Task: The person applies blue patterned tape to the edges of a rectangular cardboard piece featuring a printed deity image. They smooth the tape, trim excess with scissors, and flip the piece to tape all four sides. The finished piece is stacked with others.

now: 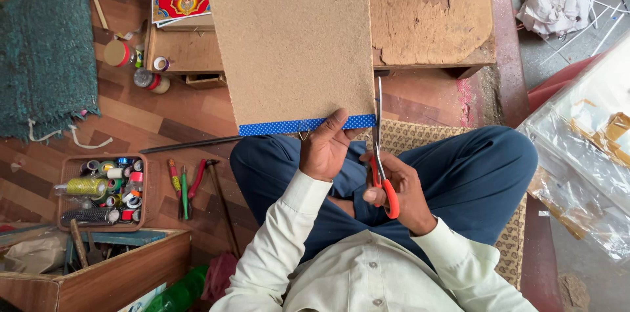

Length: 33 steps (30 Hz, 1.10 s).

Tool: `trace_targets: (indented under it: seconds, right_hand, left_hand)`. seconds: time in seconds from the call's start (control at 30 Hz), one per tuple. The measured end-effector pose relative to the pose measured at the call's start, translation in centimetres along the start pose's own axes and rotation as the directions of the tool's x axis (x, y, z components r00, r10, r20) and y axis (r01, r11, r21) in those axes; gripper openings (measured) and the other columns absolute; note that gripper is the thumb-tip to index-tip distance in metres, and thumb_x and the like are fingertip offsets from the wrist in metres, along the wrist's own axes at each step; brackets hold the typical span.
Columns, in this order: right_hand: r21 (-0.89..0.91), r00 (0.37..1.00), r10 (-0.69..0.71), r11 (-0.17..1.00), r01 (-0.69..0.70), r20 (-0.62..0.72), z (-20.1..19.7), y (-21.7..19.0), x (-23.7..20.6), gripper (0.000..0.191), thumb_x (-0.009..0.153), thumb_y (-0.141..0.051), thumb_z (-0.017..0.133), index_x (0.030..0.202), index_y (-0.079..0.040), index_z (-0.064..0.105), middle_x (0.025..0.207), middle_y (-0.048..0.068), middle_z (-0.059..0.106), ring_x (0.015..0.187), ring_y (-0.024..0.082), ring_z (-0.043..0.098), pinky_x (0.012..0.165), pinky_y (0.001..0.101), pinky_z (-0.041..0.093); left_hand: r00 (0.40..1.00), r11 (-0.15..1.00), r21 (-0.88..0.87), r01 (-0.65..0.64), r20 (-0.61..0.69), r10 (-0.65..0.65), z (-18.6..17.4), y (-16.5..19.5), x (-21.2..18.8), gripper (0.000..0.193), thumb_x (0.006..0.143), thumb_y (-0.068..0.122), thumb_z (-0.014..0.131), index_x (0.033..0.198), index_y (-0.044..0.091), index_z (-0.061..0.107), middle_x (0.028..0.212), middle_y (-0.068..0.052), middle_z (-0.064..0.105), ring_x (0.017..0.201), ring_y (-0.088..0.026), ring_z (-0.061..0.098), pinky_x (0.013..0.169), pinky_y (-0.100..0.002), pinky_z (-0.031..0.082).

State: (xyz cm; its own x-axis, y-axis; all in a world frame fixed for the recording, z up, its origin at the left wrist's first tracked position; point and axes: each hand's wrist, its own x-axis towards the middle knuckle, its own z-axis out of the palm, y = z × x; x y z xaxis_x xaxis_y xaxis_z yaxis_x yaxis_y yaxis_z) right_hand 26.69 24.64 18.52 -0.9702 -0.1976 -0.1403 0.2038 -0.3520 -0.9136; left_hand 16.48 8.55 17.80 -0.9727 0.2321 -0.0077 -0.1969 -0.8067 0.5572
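Left hand (326,148) clamped on the near edge of the board (292,40), thumb on its blue strip (275,127). Right hand (400,190) closed around red-handled scissors (380,154), blades upright along the board's right edge.

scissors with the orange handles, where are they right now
In the head view, the scissors are in the right hand, just right of centre, blades pointing up along the right edge of the brown board, beside the left hand.

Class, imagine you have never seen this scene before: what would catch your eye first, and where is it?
First, the big tan board at top centre, with a blue dotted strip along its near edge. The left hand pinches that edge; the right hand works orange-handled scissors at its corner. Lower left sits a basket of thread spools.
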Motion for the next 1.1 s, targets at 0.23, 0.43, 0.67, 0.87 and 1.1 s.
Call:
trace_targets:
  seconds: [0.23,0.43,0.67,0.87,1.1]
  right_hand:
    - [-0.046,0.997,-0.033,0.998,0.03,-0.063,0.1,0.9,0.2,0.057,0.075,-0.006,0.088,0.125,0.003,0.063,0.077,-0.003,0.055,0.065,0.003,0.049,0.056,0.0189,0.038]
    - [-0.057,0.984,0.045,0.997,-0.056,-0.173,0.8,1.8,0.0,0.041,0.08,-0.002,0.081,0.118,0.004,0.065,0.069,-0.003,0.06,0.05,0.002,0.049,0.044,0.0197,0.038]
    - [-0.068,0.996,0.017,0.997,-0.024,-0.093,0.7,1.3,0.3,0.053,0.073,-0.012,0.09,0.117,0.002,0.062,0.067,0.0,0.061,0.05,0.005,0.055,0.045,0.0218,0.043]
    - [-0.126,0.984,-0.151,0.982,0.139,-0.097,0.0,0.2,1.9,0.056,0.078,-0.022,0.089,0.124,0.0,0.065,0.076,-0.002,0.061,0.059,0.003,0.052,0.052,0.019,0.043]
    - [-0.11,0.975,-0.107,0.99,0.086,-0.197,0.9,0.2,2.1,0.041,0.082,-0.01,0.083,0.118,0.001,0.068,0.074,0.0,0.068,0.051,0.004,0.053,0.045,0.0197,0.04]
  left_hand:
    - [0.998,0.998,0.002,0.066,0.01,-0.066,-0.3,0.1,-0.1,0.035,0.102,0.007,0.068,0.136,0.003,0.058,0.129,-0.015,0.067,0.117,-0.028,0.069,0.097,-0.046,0.061]
    - [0.997,0.997,0.008,0.071,0.001,-0.071,-0.2,0.1,-0.1,0.035,0.1,0.008,0.069,0.133,0.006,0.06,0.126,-0.013,0.069,0.114,-0.027,0.07,0.094,-0.046,0.062]
    - [0.997,0.997,0.016,0.072,-0.016,-0.072,-1.0,-0.3,-0.4,0.029,0.098,0.007,0.07,0.126,0.005,0.063,0.119,-0.013,0.07,0.11,-0.027,0.072,0.092,-0.048,0.063]
    - [0.991,0.991,0.058,0.117,0.053,-0.12,-1.0,-0.8,-1.9,0.016,0.106,0.007,0.069,0.118,-0.003,0.066,0.108,-0.017,0.072,0.1,-0.03,0.074,0.09,-0.046,0.063]
    - [0.987,0.983,0.093,0.158,-0.02,-0.156,0.2,-0.7,-2.3,0.024,0.097,0.008,0.071,0.118,0.0,0.067,0.106,-0.015,0.073,0.095,-0.027,0.074,0.085,-0.043,0.064]
